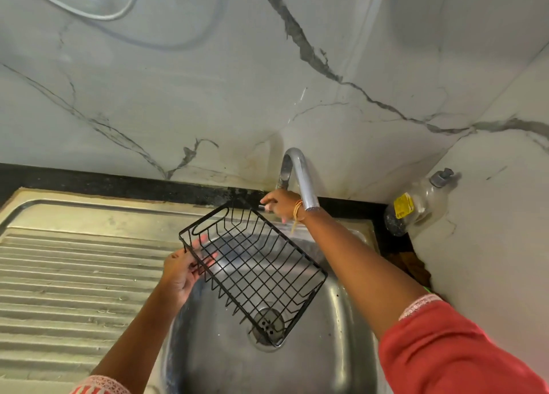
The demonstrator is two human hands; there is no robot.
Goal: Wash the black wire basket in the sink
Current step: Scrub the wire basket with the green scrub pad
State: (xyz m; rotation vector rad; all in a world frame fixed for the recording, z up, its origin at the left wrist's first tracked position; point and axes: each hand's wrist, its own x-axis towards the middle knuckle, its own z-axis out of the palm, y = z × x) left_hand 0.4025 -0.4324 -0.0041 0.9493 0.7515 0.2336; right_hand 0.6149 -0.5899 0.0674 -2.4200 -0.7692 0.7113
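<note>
Left hand (182, 270) grips black wire basket (252, 267) by its end rim, holding it tilted over the sink (335, 361) bowl, likely so water drains. Right hand (280, 205) curled on tap (298, 176) handle, probably to start flow.

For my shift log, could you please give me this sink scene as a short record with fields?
basket: black wire basket, tilted, held over the sink
left hand: left hand grips the basket's near-left end
right hand: right hand at the tap handle behind the faucet
water: none visibly running
drain: strainer under the basket's lower end
other: clear bottle in the corner; ribbed drainboard
</note>
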